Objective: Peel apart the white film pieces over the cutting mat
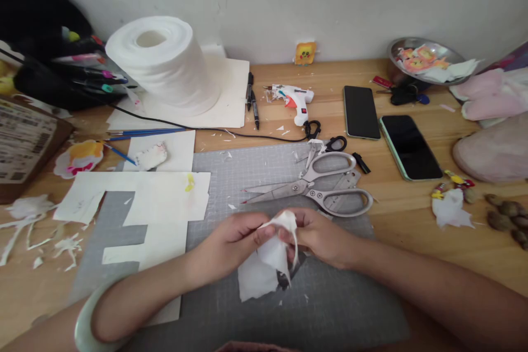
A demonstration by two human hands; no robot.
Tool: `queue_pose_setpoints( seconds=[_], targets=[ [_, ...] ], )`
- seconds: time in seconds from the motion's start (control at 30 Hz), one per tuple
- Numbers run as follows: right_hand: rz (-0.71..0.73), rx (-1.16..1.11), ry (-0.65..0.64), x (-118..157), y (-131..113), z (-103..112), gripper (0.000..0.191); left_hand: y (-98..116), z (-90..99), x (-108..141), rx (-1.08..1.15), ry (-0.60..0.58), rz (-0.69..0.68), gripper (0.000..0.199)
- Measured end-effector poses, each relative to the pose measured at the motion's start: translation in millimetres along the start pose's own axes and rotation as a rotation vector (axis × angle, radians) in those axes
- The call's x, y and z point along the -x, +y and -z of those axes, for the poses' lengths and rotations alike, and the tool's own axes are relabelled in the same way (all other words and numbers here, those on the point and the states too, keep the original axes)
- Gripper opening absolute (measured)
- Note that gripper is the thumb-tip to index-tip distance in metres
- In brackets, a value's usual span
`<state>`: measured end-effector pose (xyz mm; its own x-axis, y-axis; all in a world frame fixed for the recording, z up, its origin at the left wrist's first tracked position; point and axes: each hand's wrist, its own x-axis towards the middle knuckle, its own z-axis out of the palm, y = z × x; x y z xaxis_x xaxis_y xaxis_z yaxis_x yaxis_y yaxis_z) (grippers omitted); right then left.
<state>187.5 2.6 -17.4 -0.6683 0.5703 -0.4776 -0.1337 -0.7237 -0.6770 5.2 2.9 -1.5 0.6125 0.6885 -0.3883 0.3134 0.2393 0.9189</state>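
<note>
My left hand (237, 239) and my right hand (324, 235) meet over the grey cutting mat (330, 302), fingers closed on a crumpled white tissue (262, 270). Its loose part hangs down between them. A small dark shape shows behind the tissue's lower right edge; I cannot make out what it is. Just beyond my hands lie large silver scissors (289, 191), blades apart and pointing left. Cut white paper sheets (163, 198) spread over the mat's left side, near my left forearm.
A big tissue roll (165, 74) stands at the back left. Behind the scissors lies a white glue gun (299, 100). Two phones (361, 113) and a metal bowl (396, 66) of painted cutouts are on the right. A black cable (177, 125) crosses the table; a cardboard box (27, 143) stands left.
</note>
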Motion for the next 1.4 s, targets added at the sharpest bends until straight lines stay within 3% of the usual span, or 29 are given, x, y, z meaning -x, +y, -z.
queue_pose_setpoints(
  seconds=[0.17,0.33,0.47,0.53,0.63,0.73,0.97,1.13,1.23,1.3,1.4],
  targets=[
    [-0.084,-0.149,0.019,1.9,3.0,-0.9,0.036,-2.4,-0.5,0.6,0.198,-0.067,0.048,0.042],
    [-0.086,-0.244,-0.077,5.3,5.0,0.3,0.039,-8.5,-0.7,2.7,0.433,-0.119,0.106,0.04],
    [-0.025,-0.381,-0.237,5.9,1.9,5.9,0.035,-8.7,1.4,4.7,0.605,-0.047,0.13,0.042],
    [0.002,-0.405,-0.233,4.0,-0.1,7.8,0.032,-6.4,2.0,4.6,0.674,0.022,0.155,0.041],
    [-0.004,-0.335,-0.104,0.7,-0.6,7.4,0.032,-2.0,1.5,3.3,0.611,0.055,0.148,0.037],
    [-0.026,-0.236,-0.032,-1.0,1.0,4.7,0.036,2.2,-0.2,2.4,0.396,0.026,0.133,0.038],
    [0.028,-0.033,-0.053,0.0,4.3,1.1,0.034,3.3,-1.3,2.2,0.179,-0.078,0.068,0.04],
    [-0.015,-0.191,-0.111,3.2,8.3,1.9,0.04,-8.4,-2.1,6.5,0.365,-0.057,0.131,0.041],
    [-0.008,-0.317,-0.248,4.3,4.7,7.1,0.035,-7.8,1.9,7.9,0.572,0.096,0.148,0.04],
    [0.014,-0.366,-0.274,3.8,-0.3,11.3,0.031,-2.5,9.1,6.4,0.736,0.369,0.076,0.038],
    [0.042,-0.371,-0.19,1.6,-5.9,14.4,0.028,4.6,26.8,1.4,0.857,0.744,-0.083,0.028]
  ],
)
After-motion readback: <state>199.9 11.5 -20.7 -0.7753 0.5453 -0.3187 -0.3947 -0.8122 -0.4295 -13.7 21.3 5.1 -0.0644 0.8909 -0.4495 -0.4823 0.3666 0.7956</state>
